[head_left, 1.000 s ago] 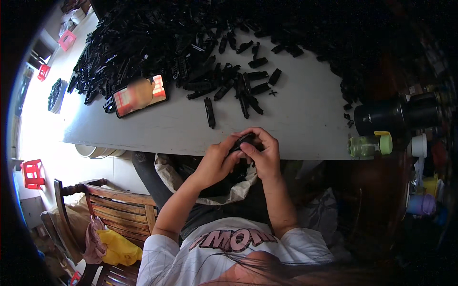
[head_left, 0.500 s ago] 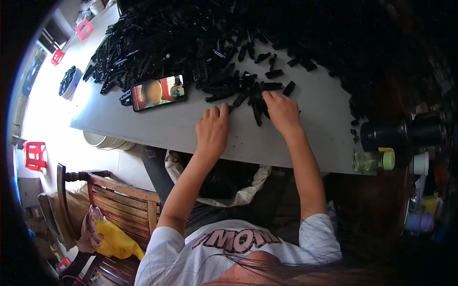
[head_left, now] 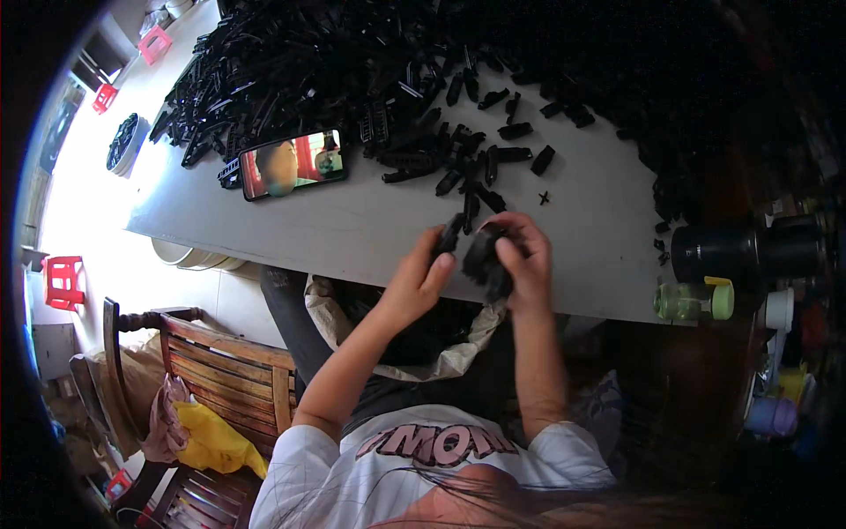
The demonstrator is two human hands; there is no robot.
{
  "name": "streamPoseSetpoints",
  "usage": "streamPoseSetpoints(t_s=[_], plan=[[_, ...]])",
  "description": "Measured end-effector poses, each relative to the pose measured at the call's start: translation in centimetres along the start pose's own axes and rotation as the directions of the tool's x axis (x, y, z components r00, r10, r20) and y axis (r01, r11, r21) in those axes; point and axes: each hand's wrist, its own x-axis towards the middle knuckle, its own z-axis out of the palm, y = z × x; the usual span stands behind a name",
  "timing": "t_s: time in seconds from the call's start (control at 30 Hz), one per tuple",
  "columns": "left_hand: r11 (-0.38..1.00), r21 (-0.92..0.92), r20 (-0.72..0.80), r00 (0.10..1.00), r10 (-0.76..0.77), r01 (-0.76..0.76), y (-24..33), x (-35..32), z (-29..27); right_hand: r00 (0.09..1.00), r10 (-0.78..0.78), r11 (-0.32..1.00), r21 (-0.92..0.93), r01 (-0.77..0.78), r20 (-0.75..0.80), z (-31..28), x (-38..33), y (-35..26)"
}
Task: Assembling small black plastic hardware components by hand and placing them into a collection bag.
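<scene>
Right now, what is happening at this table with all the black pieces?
A person sits at a grey table and works with both hands at its near edge. The left hand pinches a slim black plastic part, and the right hand grips a bunch of black plastic parts. A large heap of similar black parts covers the far side. A phone with a lit screen lies to the left. A green bottle lies at the right.

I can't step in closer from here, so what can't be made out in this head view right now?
- Black plastic parts in both hands: shape and how they join, covered by the right hand and left hand fingers.
- Sack contents below the table edge: shadowed.
- Far pile of black parts: pieces too small and dark.
</scene>
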Motion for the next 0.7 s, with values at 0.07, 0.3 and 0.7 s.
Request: streamPoseSetpoints(t_s=[0.07,0.3,0.7], plan=[[1.0,-0.024,0.026,0.999,0.018,-0.017,0.7,0.2,1.0,0.999,0.034,0.997,0.073,-0.035,0.005,1.4,-1.0,1.0],[0.994,0.105,0.082,0.996,-0.028,0.019,1.4,-1.4,0.4,0.997,-0.03,0.999,0.013,0.031,-0.076,3.2,-2.8,1.0],[0.98,0.193,0.245,0.969,-0.007,-0.041,2.1,-5.5,-2.0,0.981,0.174,0.979,-0.124,-0.163,0.081,2.9,-6.1,2.1]])
